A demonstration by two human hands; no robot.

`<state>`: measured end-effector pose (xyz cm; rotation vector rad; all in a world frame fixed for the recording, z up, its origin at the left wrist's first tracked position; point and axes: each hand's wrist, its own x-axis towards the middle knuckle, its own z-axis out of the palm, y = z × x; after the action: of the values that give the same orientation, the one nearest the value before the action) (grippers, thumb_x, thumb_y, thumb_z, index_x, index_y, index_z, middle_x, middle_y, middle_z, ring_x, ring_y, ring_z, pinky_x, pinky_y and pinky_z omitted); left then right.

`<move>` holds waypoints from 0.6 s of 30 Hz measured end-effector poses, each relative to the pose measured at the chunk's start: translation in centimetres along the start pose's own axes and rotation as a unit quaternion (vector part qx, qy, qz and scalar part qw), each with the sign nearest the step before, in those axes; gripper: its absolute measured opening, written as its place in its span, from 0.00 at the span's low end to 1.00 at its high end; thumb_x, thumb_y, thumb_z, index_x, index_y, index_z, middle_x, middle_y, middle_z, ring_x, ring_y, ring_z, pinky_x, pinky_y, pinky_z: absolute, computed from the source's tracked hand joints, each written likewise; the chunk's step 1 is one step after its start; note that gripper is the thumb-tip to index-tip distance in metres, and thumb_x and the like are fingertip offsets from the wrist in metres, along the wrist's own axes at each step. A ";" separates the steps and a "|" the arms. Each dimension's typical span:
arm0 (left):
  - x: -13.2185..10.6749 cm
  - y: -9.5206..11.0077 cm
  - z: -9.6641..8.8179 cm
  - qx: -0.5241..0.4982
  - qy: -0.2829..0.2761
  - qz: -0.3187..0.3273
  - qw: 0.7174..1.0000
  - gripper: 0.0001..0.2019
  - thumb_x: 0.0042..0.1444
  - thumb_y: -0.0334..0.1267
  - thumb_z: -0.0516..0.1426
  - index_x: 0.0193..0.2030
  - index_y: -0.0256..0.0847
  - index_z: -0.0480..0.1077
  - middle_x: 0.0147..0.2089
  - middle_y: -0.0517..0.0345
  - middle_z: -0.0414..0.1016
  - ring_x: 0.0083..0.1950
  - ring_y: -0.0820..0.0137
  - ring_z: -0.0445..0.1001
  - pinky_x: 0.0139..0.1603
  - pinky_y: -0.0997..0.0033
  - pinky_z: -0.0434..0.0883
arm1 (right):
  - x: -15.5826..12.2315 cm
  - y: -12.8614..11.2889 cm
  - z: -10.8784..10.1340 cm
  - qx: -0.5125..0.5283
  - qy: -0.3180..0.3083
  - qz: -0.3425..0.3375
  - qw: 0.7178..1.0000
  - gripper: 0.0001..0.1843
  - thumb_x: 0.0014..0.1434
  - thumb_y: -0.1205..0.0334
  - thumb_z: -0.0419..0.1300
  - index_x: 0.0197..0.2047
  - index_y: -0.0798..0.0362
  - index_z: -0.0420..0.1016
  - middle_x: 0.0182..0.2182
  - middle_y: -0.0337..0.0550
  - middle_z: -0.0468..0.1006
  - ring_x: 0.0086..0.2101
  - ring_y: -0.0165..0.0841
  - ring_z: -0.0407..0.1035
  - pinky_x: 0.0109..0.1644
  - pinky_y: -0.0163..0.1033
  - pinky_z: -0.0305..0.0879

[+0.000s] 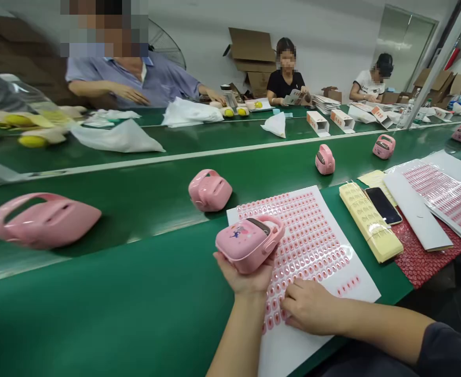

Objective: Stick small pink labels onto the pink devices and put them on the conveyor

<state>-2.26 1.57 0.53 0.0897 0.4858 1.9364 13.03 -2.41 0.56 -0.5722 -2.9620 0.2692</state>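
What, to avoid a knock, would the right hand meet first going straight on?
Probably the left wrist, straight ahead of the right hand across the pink-dotted sheet; depth is hard to judge here.

Glossy pink plastic label printer (249, 243)

Pink mini printer (250, 244) over sticker sheet (311, 246)

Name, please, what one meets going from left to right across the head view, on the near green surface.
Large pink handled case → smaller pink handled case → pink printed case held in the left hand → right hand → cream-yellow block → red bubble wrap
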 end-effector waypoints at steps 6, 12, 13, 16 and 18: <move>-0.5 -0.6 0.5 0.007 0.032 -0.035 0.999 0.33 0.49 0.63 0.48 0.54 0.41 0.63 0.48 0.45 0.73 0.44 0.55 0.73 0.33 0.56 0.74 | 0.8 -0.3 0.3 -0.076 0.026 -0.038 0.996 0.05 0.55 0.71 0.55 0.29 0.58 0.70 0.25 0.47 0.72 0.26 0.34 0.64 0.24 0.36 0.60; -1.2 -0.8 1.4 0.048 0.069 -0.024 0.996 0.30 0.51 0.62 0.46 0.51 0.45 0.67 0.47 0.51 0.74 0.43 0.58 0.73 0.33 0.58 0.74 | 0.5 0.4 0.6 -0.109 0.081 -0.141 0.981 0.09 0.54 0.73 0.52 0.24 0.57 0.68 0.20 0.44 0.69 0.22 0.32 0.62 0.20 0.34 0.56; -1.3 -0.8 1.5 0.053 0.068 -0.025 0.996 0.29 0.50 0.63 0.47 0.51 0.45 0.67 0.46 0.52 0.74 0.43 0.59 0.73 0.33 0.58 0.74 | 0.4 0.7 0.7 -0.106 0.089 -0.157 0.978 0.10 0.54 0.73 0.52 0.24 0.56 0.68 0.19 0.43 0.69 0.22 0.32 0.63 0.20 0.34 0.56; -1.5 -1.0 1.8 0.085 0.070 -0.025 0.994 0.29 0.47 0.63 0.50 0.49 0.47 0.68 0.47 0.54 0.74 0.42 0.60 0.73 0.32 0.60 0.74 | 0.5 1.4 1.3 -0.093 0.101 -0.168 0.976 0.09 0.54 0.73 0.53 0.24 0.56 0.69 0.20 0.42 0.70 0.23 0.31 0.64 0.21 0.34 0.58; -1.6 -1.1 2.0 0.121 0.071 -0.009 0.990 0.29 0.43 0.63 0.54 0.47 0.48 0.69 0.46 0.56 0.74 0.41 0.61 0.73 0.31 0.62 0.73 | 0.6 1.5 1.7 -0.061 0.101 -0.139 0.983 0.07 0.53 0.70 0.55 0.26 0.57 0.71 0.20 0.42 0.72 0.23 0.30 0.65 0.22 0.33 0.60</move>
<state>-0.09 1.08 2.25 0.1028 0.8128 1.8673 12.77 -1.08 -1.38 -0.1774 -2.8244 0.0012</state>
